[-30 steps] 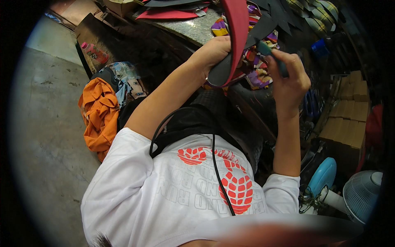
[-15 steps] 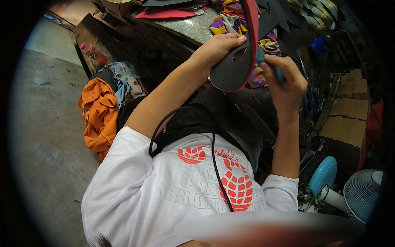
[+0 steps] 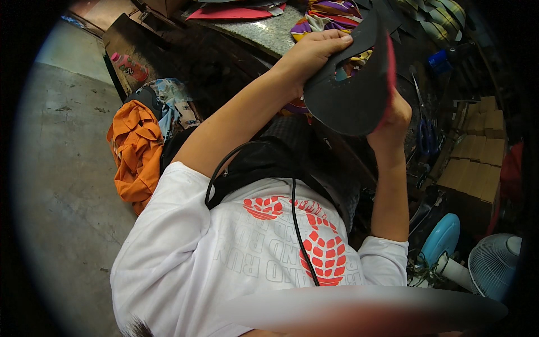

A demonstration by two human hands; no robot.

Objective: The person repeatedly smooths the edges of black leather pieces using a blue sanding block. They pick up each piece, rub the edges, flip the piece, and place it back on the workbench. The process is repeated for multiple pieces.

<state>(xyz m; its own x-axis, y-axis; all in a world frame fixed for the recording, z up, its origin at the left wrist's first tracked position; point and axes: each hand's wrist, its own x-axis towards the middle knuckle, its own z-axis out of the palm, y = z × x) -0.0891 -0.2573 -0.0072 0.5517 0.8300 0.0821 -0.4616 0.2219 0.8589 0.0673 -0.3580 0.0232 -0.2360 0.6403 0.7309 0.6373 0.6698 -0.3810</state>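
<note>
I hold up a thin, black sheet piece with a rounded lower end, a red edge and a cut-out opening. My left hand is closed on its left edge, thumb on the black face. My right hand is behind the piece at its right side, with its fingers hidden. Through the opening show a small teal bit and patterned cloth. A bunched purple, yellow and white cloth lies beyond the piece.
A stone-topped table bears red and black sheets. Blue-handled scissors and cardboard boxes are on the right, above a white fan. An orange cloth hangs at left, near a pink bottle.
The piece has turned so its black face and opening show more broadly. My left hand has moved up and right; my right fingers, earlier pinched around something teal, are now behind the piece.
</note>
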